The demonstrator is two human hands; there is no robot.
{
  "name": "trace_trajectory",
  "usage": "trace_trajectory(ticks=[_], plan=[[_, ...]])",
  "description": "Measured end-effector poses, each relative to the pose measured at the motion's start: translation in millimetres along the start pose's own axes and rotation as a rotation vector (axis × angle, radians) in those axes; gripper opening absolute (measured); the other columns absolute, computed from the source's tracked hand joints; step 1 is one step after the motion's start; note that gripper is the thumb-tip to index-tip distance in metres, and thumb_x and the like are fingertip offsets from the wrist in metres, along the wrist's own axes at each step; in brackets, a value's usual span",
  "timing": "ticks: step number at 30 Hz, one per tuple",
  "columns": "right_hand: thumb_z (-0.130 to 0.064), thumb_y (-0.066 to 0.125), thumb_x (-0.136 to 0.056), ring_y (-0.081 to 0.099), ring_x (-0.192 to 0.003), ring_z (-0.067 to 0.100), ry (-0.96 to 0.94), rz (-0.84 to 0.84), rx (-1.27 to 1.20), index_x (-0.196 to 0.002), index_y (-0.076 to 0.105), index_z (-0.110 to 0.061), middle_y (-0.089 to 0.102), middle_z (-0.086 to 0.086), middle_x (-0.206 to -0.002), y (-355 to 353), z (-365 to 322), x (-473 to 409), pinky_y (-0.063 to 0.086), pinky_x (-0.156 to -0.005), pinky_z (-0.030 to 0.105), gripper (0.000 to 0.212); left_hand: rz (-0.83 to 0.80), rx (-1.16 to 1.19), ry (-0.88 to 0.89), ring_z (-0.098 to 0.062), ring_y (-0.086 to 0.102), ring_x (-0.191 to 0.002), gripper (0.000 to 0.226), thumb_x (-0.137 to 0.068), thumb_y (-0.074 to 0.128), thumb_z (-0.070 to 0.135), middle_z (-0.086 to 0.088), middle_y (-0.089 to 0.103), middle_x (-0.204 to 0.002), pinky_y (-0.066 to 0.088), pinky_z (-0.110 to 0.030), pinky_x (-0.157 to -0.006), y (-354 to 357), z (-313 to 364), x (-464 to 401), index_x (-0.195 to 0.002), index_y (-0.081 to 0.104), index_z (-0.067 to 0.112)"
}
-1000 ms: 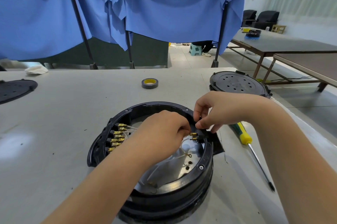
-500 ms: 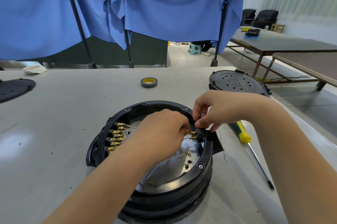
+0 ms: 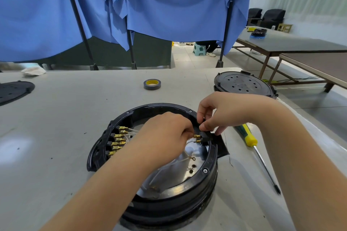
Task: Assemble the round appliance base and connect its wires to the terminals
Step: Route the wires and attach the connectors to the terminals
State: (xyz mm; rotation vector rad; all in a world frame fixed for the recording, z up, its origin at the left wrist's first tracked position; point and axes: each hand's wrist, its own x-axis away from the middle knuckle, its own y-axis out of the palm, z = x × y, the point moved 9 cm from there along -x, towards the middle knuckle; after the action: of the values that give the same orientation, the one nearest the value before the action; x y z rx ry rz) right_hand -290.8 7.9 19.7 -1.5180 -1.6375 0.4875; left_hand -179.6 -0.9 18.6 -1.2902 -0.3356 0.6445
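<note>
Pinching brass terminals (image 3: 197, 137) inside round base (image 3: 210, 157), both hands meet

The round base (image 3: 169, 191) was black with a silver plate inside, and its terminals (image 3: 117, 141) at 9 o'clock were gold. The screwdriver (image 3: 249, 137) at 3 o'clock was yellow and green. The tape roll (image 3: 152, 84) at 12 o'clock was grey with yellow core. The desk (image 3: 56, 118) was pale grey, the curtain (image 3: 169, 14) blue.

one base (image 3: 169, 191), one screwdriver (image 3: 257, 152), two hands (image 3: 165, 135)
</note>
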Motion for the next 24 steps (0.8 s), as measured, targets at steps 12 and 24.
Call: trace_trajectory(ticks=[12,24], plan=[[-0.010,0.070,-0.086,0.066,-0.063,0.007,0.004,0.019,0.010,-0.094,0.066,-0.011,0.064,0.002,-0.081,-3.2,2.7,-1.2,0.058,-0.062,0.021,0.009,-0.004,-0.052,0.026,-0.017,0.059,-0.097,0.023,-0.099,0.046,0.030,0.005,0.066,-0.103,0.049,-0.040,-0.084,3.2,7.2,-6.7,-0.107,0.067,0.026],[-0.012,0.071,-0.086,0.068,-0.064,0.009,0.001,0.014,0.007,-0.093,0.066,-0.014,0.066,0.004,-0.088,-3.9,3.4,-2.4,0.056,-0.060,0.018,0.009,-0.023,0.109,0.021,-0.018,0.060,-0.094,0.025,-0.097,0.045,0.015,0.003,0.067,-0.101,0.049,-0.041,-0.083,8.1,6.1,-7.0,-0.104,0.068,0.019]])
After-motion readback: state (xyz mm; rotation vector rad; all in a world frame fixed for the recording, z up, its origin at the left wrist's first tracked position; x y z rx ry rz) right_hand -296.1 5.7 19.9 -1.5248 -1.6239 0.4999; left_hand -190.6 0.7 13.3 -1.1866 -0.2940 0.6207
